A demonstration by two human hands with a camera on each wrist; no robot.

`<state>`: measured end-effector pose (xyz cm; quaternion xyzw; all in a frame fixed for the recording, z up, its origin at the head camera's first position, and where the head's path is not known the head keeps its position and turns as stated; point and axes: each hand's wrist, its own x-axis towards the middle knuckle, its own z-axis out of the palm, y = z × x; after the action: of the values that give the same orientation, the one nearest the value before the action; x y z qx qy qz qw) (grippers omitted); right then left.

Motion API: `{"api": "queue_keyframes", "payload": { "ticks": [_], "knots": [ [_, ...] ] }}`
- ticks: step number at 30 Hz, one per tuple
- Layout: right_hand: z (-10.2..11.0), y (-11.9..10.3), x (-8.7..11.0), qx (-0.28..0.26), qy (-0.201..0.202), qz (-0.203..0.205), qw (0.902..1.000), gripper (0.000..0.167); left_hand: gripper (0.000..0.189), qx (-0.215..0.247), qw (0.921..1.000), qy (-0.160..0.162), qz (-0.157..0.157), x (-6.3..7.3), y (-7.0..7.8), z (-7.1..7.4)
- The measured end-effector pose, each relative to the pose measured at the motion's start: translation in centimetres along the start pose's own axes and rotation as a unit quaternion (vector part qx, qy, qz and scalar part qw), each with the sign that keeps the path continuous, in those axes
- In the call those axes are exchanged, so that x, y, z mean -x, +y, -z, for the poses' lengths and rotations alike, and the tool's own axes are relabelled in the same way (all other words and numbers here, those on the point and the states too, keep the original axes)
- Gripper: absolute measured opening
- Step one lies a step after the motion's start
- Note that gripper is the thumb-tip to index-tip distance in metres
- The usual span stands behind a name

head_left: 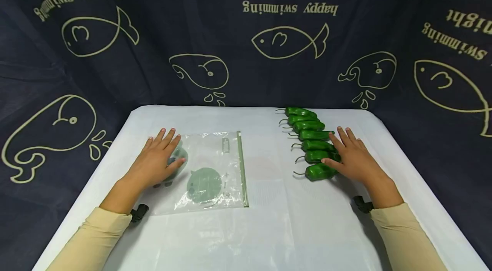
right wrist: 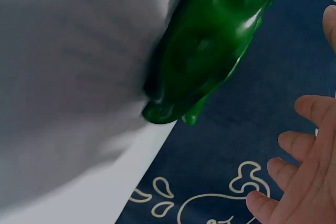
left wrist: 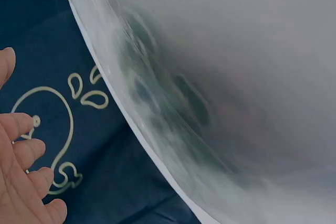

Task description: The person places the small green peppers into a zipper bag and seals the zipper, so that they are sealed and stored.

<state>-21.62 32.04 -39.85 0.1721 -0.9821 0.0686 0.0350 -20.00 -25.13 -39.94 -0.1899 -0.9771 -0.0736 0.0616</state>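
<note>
My left hand (head_left: 153,163), fingers straight and a little spread, is over the left part of a clear zip bag (head_left: 211,155) printed with green animal shapes. The bag lies flat, its green zip edge (head_left: 243,168) facing right. A column of several green peppers (head_left: 313,135) runs from the far edge toward me, stems pointing left. Over the right ends of the nearer ones is my right hand (head_left: 355,157), also straight-fingered and holding nothing. In the right wrist view a glossy pepper (right wrist: 210,40) looms large beside that hand's fingers.
Everything lies on a white-covered table (head_left: 265,228). A dark blue cloth (head_left: 215,14) with fish and whale drawings hangs behind it and at both sides. Small black wrist cameras sit at the left wrist (head_left: 139,213) and right wrist (head_left: 362,204).
</note>
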Motion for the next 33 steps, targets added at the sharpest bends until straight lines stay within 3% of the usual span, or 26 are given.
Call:
{"api": "queue_keyframes", "payload": {
  "ticks": [8, 14, 22, 33],
  "knots": [
    [-0.5, -1.1, -0.9, 0.007, -0.005, 0.012, 0.9999, 0.092, 0.076, 0.001, 0.999, -0.024, -0.037, -1.5, 2.1, -0.5],
    [-0.9, -2.2, -1.4, 0.002, -0.012, 0.032, 0.9994, 0.091, 0.075, 0.005, 0.9977, -0.015, -0.066, -2.2, 4.1, -1.6],
    [-1.4, -3.7, -2.1, 0.011, -0.017, 0.048, 0.9986, 0.089, 0.073, 0.022, 0.994, -0.007, -0.107, -2.9, 6.4, -2.0],
    [-1.4, -5.6, -3.0, -0.004, -0.007, 0.072, 0.9974, 0.088, 0.071, 0.014, 0.9919, -0.018, -0.125, -3.8, 8.4, -2.1]
  ]
}}
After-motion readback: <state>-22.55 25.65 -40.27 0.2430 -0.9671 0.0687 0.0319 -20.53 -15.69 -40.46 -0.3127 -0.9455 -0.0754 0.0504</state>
